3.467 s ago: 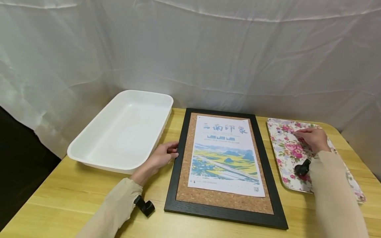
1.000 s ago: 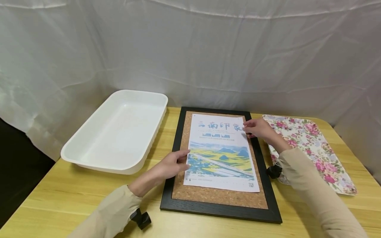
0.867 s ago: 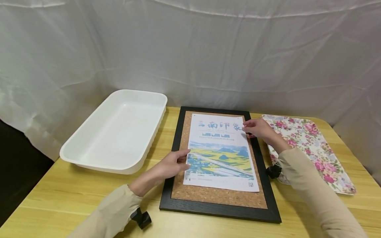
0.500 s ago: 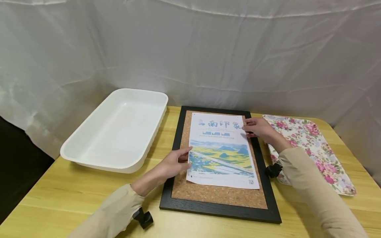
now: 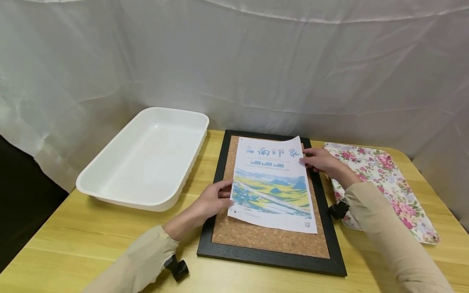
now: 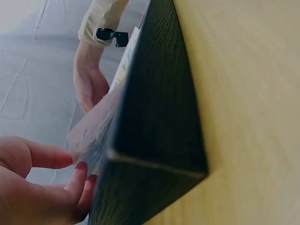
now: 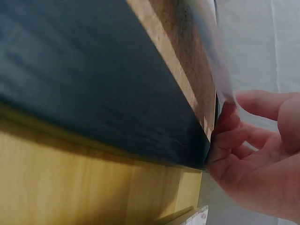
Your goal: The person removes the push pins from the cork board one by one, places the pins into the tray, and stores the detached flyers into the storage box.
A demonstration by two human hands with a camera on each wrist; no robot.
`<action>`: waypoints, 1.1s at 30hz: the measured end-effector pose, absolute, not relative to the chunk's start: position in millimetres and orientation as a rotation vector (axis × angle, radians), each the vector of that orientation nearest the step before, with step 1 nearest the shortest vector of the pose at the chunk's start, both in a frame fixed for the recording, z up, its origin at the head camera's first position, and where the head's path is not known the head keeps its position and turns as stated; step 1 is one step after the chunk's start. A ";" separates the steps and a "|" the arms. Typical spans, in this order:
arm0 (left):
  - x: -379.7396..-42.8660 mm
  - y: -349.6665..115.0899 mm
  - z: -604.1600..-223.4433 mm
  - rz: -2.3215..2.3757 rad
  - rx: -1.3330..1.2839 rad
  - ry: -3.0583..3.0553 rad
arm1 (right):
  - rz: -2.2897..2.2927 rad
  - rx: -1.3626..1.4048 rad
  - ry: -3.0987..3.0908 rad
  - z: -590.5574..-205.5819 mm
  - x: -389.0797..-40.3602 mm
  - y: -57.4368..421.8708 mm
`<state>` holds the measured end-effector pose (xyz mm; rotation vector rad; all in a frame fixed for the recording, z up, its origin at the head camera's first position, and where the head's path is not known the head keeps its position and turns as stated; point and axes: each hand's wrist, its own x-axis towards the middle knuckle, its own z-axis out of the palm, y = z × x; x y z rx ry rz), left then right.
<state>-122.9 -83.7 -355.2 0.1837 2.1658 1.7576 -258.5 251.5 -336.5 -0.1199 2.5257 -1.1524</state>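
Note:
A printed paper poster (image 5: 272,187) with a landscape picture lies over a cork board (image 5: 271,243) in a black frame. Its upper right corner curls up off the cork, and its lower edge bows. My left hand (image 5: 211,200) pinches the poster's left edge between thumb and fingers; the left wrist view shows that paper edge (image 6: 91,138) raised above the frame. On the opposite side, my right hand (image 5: 322,161) pinches the right edge near the title. Seen from the right wrist, the sheet (image 7: 218,61) stands apart from the cork, between thumb and forefinger.
At left stands a deep white plastic tray (image 5: 172,199). A flower-patterned tray (image 5: 388,179) lies to the right, partly covered by my right forearm. Behind the wooden table (image 5: 73,240) hangs a pale grey curtain (image 5: 256,61).
My right hand has come from the floral tray to the poster's right edge. My left hand moved from the frame's side to the poster's left edge. The poster, flat before, now lifts and curls.

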 end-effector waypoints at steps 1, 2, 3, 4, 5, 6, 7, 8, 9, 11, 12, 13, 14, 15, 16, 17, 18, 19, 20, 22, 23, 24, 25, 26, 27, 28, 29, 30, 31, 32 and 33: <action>-122.6 -83.4 -355.8 1.775 0.177 2.160 | -1.152 -0.117 2.534 -335.7 -257.7 250.8; -122.5 -83.2 -355.9 1.793 0.175 2.153 | -1.158 -0.111 2.541 -334.5 -256.6 249.9; -122.3 -83.0 -356.0 1.815 0.170 2.138 | -1.158 -0.105 2.551 -333.6 -255.8 248.9; -122.9 -83.4 -356.0 1.836 0.167 2.120 | -1.162 -0.099 2.562 -333.5 -255.9 248.7; -123.1 -83.7 -355.4 1.858 0.164 2.098 | -1.167 -0.093 2.569 -333.5 -256.0 248.4; -123.5 -84.0 -354.9 1.874 0.156 2.080 | -1.178 -0.069 2.581 -334.6 -256.7 248.5; -123.8 -84.3 -354.6 1.884 0.151 2.067 | -1.190 -0.051 2.592 -336.5 -258.0 249.0; -123.9 -84.7 -354.3 1.892 0.146 2.058 | -1.200 -0.041 2.603 -339.4 -259.7 250.1; -123.9 -84.9 -354.1 1.900 0.131 2.046 | -1.211 -0.056 2.610 -342.3 -261.7 252.0; -123.7 -85.8 -353.9 1.900 0.117 2.046 | -1.248 -0.058 2.623 -350.6 -266.5 256.7; -123.8 -86.3 -354.4 1.896 0.113 2.051 | -1.265 -0.064 2.634 -355.9 -269.7 259.7; -123.6 -86.9 -354.4 1.896 0.109 2.053 | -1.274 -0.090 2.639 -361.0 -273.0 263.0; -123.4 -87.5 -354.7 1.898 0.103 2.053 | -1.283 -0.113 2.647 -366.5 -276.6 266.4; -123.1 -88.2 -354.9 1.900 0.101 2.053 | -1.291 -0.131 2.653 -371.6 -280.2 269.3; -122.7 -88.9 -354.8 1.901 0.099 2.058 | -1.303 -0.123 2.665 -377.5 -284.3 271.8; -122.4 -89.6 -354.8 1.906 0.095 2.059 | -1.306 -0.127 2.674 -382.4 -288.3 273.9; -122.1 -90.3 -354.5 1.910 0.093 2.062 | -1.312 -0.131 2.677 -385.9 -291.5 275.5; -122.0 -90.8 -354.2 1.914 0.089 2.066 | -1.322 -0.125 2.679 -389.1 -294.4 276.4; -122.0 -91.3 -353.8 1.916 0.089 2.072 | -1.334 -0.114 2.678 -391.5 -296.9 276.7; -121.8 -92.5 -352.8 1.920 0.091 2.081 | -1.351 -0.095 2.673 -394.5 -300.6 275.9; -121.8 -93.0 -352.7 1.921 0.090 2.083 | -1.353 -0.094 2.670 -394.9 -301.5 275.1; -121.8 -93.5 -352.3 1.923 0.089 2.083 | -1.382 -0.122 2.633 -390.9 -299.4 273.4; -121.8 -94.1 -352.1 1.925 0.092 2.081 | -1.394 -0.113 2.630 -390.9 -299.7 272.2; -121.6 -94.7 -351.9 1.926 0.091 2.079 | -1.401 -0.109 2.629 -390.6 -299.6 271.2; -121.4 -95.3 -352.1 1.928 0.090 2.076 | -1.412 -0.105 2.624 -390.2 -299.3 270.5; -121.3 -95.9 -352.1 1.933 0.080 2.074 | -1.420 -0.101 2.621 -389.8 -299.4 269.9; -121.1 -96.5 -352.2 1.942 0.076 2.072 | -1.434 -0.092 2.625 -389.8 -299.7 269.6; -121.0 -97.1 -352.0 1.952 0.073 2.067 | -1.445 -0.091 2.629 -390.0 -300.5 269.7; -121.0 -97.8 -352.1 1.961 0.068 2.066 | -1.440 -0.054 2.664 -394.3 -304.0 270.5; -120.9 -98.6 -352.0 1.971 0.061 2.067 | -1.456 -0.050 2.667 -395.3 -305.8 270.9; -121.1 -99.5 -351.9 1.981 0.055 2.066 | -1.474 -0.048 2.666 -396.4 -308.1 271.5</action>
